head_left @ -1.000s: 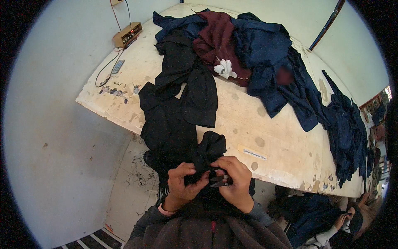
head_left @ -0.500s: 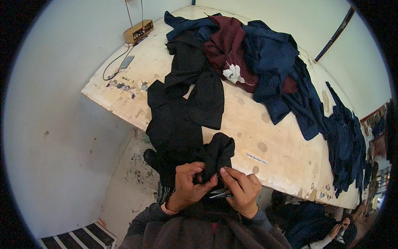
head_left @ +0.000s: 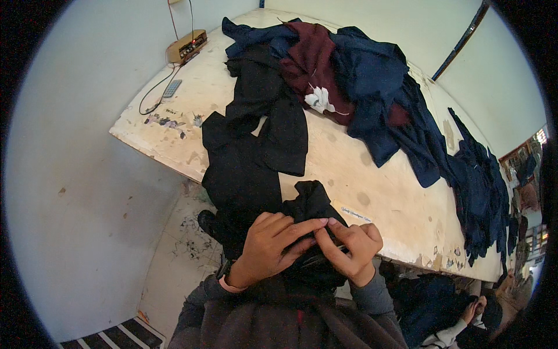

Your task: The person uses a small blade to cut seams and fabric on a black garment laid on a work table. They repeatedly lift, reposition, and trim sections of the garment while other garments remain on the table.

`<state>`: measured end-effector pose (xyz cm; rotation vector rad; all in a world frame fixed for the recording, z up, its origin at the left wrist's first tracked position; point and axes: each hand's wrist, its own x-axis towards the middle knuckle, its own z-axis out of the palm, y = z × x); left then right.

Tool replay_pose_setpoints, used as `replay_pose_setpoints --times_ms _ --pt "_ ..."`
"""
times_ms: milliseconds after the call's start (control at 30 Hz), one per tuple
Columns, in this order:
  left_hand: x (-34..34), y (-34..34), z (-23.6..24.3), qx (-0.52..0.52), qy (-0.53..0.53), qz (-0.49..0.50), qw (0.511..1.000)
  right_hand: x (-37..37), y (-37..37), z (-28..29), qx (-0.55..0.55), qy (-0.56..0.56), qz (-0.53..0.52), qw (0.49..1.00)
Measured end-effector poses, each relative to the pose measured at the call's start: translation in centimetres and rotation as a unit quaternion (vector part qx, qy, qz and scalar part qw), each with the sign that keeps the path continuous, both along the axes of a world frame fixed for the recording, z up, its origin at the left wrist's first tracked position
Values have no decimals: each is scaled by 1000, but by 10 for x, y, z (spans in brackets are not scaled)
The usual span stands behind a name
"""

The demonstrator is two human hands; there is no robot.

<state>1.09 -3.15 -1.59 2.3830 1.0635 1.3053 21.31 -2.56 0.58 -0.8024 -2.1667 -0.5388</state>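
Note:
Both hands pinch one edge of a black garment (head_left: 241,174), which trails from the tabletop down over its near edge. My left hand (head_left: 270,247) closes on the cloth, its thumb and index finger reaching right. Against those fingertips, my right hand (head_left: 351,247) also pinches the fabric, with its fingers bent. A loose fold of the black cloth stands up just beyond the fingertips. Whether anything else sits in the right palm is hidden.
A pale wooden table (head_left: 314,145) bears navy garments (head_left: 372,75), a maroon garment (head_left: 311,52) and a crumpled white piece (head_left: 319,100). At the far left are a radio-like box (head_left: 187,46) and a remote (head_left: 172,88). Another person's hands (head_left: 474,308) show at lower right.
My hands have come together at the cloth's edge, the right one shifting rightward. The scissor blades seen beneath the right hand earlier no longer show clearly. The whole view has shifted slightly.

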Motion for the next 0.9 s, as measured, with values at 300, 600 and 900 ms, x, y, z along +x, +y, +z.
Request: replay_pose_setpoints --times_ms 300,600,900 --pt "6 15 16 -29 -70 51 996 -4 29 18 -5 70 81 994" --pt "23 51 -34 -366 -125 -100 917 -2 93 91 -117 434 153 880" --pt "-94 104 119 -153 -568 -378 715 -19 48 20 -590 211 140 767"
